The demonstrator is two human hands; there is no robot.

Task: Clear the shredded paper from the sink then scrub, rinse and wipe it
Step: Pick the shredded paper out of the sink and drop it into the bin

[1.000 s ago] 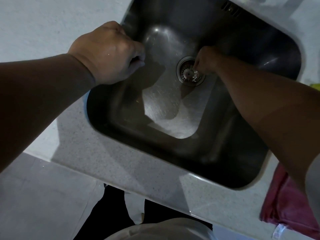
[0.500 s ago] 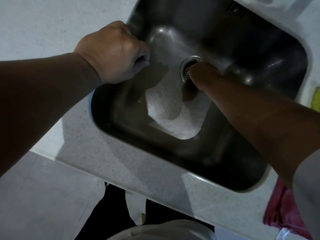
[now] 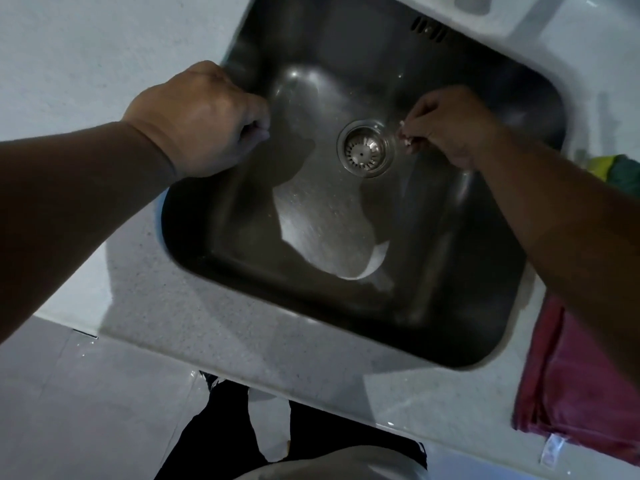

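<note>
A dark steel sink (image 3: 214, 244) is set in a pale speckled counter, with a round drain strainer (image 3: 366, 149) at its middle. My right hand (image 3: 450, 128) hovers just right of the drain and pinches a small wad of shredded paper (image 3: 404, 136) at its fingertips. My left hand (image 3: 199, 119) is a closed fist over the sink's left rim; what it holds, if anything, is hidden. The sink floor around the drain looks bare.
A red cloth (image 3: 575, 386) lies on the counter right of the sink. A yellow-green sponge (image 3: 613, 168) sits at the right edge behind my forearm. The faucet base (image 3: 474, 1) shows at the top. Floor tiles and my legs lie below the counter edge.
My right hand lifted off the drain strainer and moved right, now with a bit of paper pinched in it. The left fist stayed at the sink's left rim.
</note>
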